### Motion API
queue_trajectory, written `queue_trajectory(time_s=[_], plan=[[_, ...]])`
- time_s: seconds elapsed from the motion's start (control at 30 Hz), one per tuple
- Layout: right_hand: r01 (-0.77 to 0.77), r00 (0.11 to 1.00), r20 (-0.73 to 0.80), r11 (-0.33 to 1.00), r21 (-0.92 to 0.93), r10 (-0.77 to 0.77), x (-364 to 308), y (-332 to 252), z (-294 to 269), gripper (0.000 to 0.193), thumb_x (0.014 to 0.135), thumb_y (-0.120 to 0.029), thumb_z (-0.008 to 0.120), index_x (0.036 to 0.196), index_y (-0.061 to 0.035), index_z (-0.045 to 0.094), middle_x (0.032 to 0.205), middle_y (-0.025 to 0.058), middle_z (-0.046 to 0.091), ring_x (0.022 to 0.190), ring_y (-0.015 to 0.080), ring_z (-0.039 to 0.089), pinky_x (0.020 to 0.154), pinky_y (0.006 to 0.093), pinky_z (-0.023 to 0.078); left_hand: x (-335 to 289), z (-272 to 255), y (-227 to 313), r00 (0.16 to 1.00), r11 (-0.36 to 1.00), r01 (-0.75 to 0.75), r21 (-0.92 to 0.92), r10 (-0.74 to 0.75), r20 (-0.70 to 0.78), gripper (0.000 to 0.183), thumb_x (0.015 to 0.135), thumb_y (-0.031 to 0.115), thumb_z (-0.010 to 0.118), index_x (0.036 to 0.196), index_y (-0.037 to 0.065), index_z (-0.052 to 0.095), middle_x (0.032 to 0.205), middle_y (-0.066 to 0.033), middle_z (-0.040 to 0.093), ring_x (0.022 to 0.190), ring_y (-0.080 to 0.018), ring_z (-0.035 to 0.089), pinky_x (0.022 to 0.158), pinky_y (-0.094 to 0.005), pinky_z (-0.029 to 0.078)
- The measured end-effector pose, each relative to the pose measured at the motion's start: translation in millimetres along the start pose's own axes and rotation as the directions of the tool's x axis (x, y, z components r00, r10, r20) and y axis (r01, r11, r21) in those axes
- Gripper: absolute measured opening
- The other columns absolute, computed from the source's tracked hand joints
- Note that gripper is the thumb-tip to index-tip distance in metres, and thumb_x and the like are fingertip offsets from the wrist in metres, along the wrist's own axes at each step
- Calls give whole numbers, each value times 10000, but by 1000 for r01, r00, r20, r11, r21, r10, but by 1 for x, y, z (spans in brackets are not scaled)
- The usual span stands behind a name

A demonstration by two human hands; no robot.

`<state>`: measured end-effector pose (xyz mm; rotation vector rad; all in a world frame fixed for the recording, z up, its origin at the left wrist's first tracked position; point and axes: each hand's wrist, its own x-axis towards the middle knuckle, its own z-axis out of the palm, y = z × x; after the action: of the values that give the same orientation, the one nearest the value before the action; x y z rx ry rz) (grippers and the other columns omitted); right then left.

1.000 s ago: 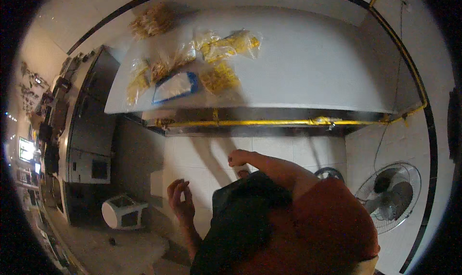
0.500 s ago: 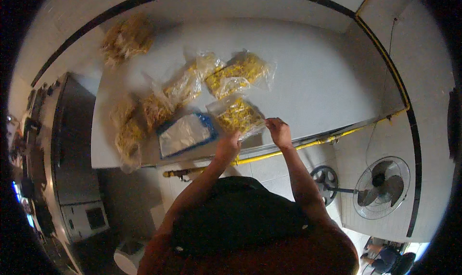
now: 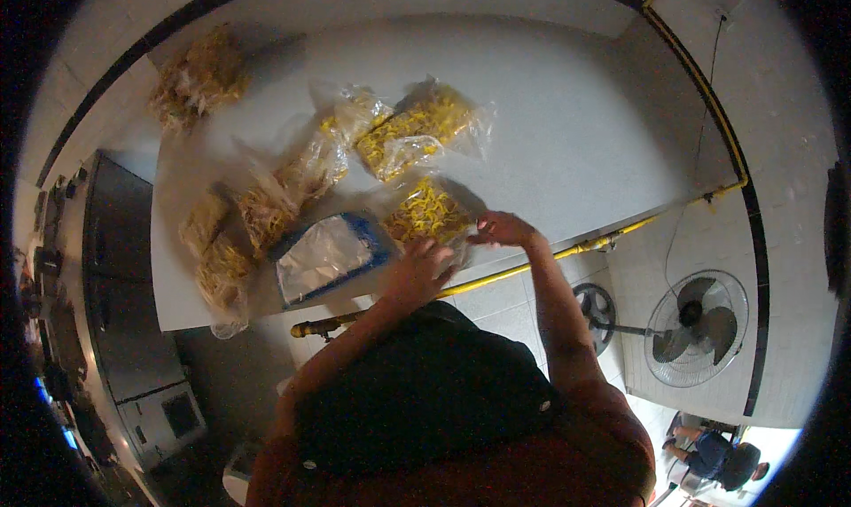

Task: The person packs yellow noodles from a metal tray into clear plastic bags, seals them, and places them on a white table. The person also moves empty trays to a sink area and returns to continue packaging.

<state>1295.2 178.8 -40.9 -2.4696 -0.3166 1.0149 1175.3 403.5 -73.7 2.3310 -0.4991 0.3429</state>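
A clear plastic bag of yellow, strip-like pieces [image 3: 427, 207] lies near the front edge of the pale table. Over its near edge rests my left hand [image 3: 420, 269], fingers apart and slightly blurred, touching the plastic. My right hand [image 3: 505, 230] is at the bag's right near corner, its fingertips pinched on the loose plastic. Left of this bag lies a blue-edged pack of clear plastic sheets or bags [image 3: 324, 259]. Just behind is another filled bag [image 3: 417, 133] of yellow pieces.
More filled bags [image 3: 222, 272] stand along the table's left side, with a larger bundle [image 3: 199, 77] at the far left corner. A yellow pipe [image 3: 496, 281] runs along the table's front edge. A fan [image 3: 696, 325] stands at right; a seated person [image 3: 718, 458] is farther back.
My left hand has gone from pinching the bag's near edge to lying over it with fingers spread. My right hand has shifted slightly left and down. The whole view has shifted a little.
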Motion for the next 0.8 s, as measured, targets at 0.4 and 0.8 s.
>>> queue_trajectory(time_s=[0.4, 0.8], plan=[[350, 842, -510, 898, 266, -177, -10, 30, 57, 258, 790, -235, 646, 929, -19, 624, 772, 171, 640, 735, 324, 639, 643, 372, 492, 107, 60, -31, 937, 887, -249, 389, 118, 329, 208, 732, 166, 597, 925, 95, 627, 1062, -84, 549, 1067, -267, 465, 957, -424, 357], [465, 881, -445, 465, 753, -161, 14, 47, 13, 301, 796, -191, 666, 1037, -18, 618, 922, 68, 623, 806, 155, 583, 682, 293, 464, 1, 22, 25, 776, 831, 534, -155, -555, -300, 342, 813, 204, 628, 1111, 55, 551, 1120, -164, 522, 1078, -258, 484, 830, -385, 460]])
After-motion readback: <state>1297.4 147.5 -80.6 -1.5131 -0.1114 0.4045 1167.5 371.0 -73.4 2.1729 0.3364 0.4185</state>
